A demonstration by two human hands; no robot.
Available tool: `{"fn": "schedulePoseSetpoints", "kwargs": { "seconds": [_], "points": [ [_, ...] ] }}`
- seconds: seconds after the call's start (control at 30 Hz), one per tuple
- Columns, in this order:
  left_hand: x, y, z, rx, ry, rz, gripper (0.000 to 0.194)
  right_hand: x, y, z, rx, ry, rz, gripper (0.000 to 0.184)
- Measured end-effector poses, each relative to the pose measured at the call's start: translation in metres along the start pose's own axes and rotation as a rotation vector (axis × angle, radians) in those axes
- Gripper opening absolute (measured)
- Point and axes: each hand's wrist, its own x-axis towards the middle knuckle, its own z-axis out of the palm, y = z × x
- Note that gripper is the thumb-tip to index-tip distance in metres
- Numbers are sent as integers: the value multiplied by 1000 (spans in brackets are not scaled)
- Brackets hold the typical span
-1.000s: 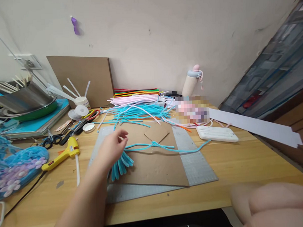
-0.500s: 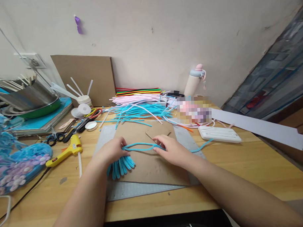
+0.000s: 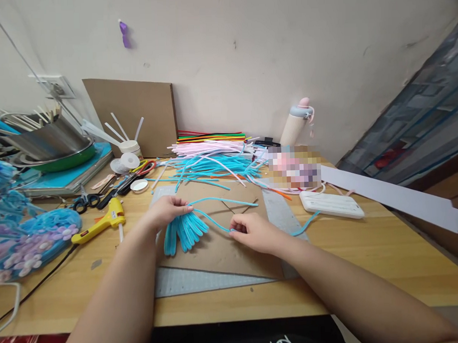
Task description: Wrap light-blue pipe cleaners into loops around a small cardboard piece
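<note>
My left hand [image 3: 174, 209] is closed, pinching a fan-shaped bunch of looped blue pipe cleaners [image 3: 185, 231] that hangs below its fingers. Two loose blue pipe cleaner ends stretch right from that pinch. The upper strand [image 3: 224, 199] ends free in the air. The lower strand [image 3: 211, 220] runs to my right hand [image 3: 249, 232], whose closed fingertips grip its end. Both hands are over a brown cardboard sheet [image 3: 232, 259], which lies on a grey cutting mat [image 3: 203, 282].
Piles of blue pipe cleaners [image 3: 214, 166] and pink ones [image 3: 209, 148] lie behind the cardboard. To the left are a yellow glue gun [image 3: 106, 221], scissors [image 3: 86, 200] and a flower-covered blue piece [image 3: 47, 238]. A white power strip [image 3: 331, 204] and a bottle [image 3: 295, 126] stand right.
The two blue strands, earlier drawn together at my right hand, are now apart. The upper one is loose, and my right hand holds only the lower. The bunch has turned slightly.
</note>
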Motion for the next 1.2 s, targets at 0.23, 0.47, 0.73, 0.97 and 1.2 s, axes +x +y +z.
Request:
{"fn": "schedulePoseSetpoints", "kwargs": {
  "seconds": [0.23, 0.47, 0.73, 0.97, 1.2],
  "points": [
    [1, 3, 5, -111, 77, 23, 39, 0, -1, 2, 1, -33, -40, 11],
    [4, 4, 7, -125, 185, 47, 42, -1, -2, 2, 3, -33, -66, 10],
    [4, 5, 7, -114, 258, 51, 39, -1, 0, 2, 18, -10, -34, 11],
    [-2, 13, 5, -282, 211, 65, 38, 4, 2, 0, 246, -40, 67, 13],
    [4, 2, 2, -171, 239, 14, 42, 7, 1, -7, 651, -162, 236, 11]
  ]
}}
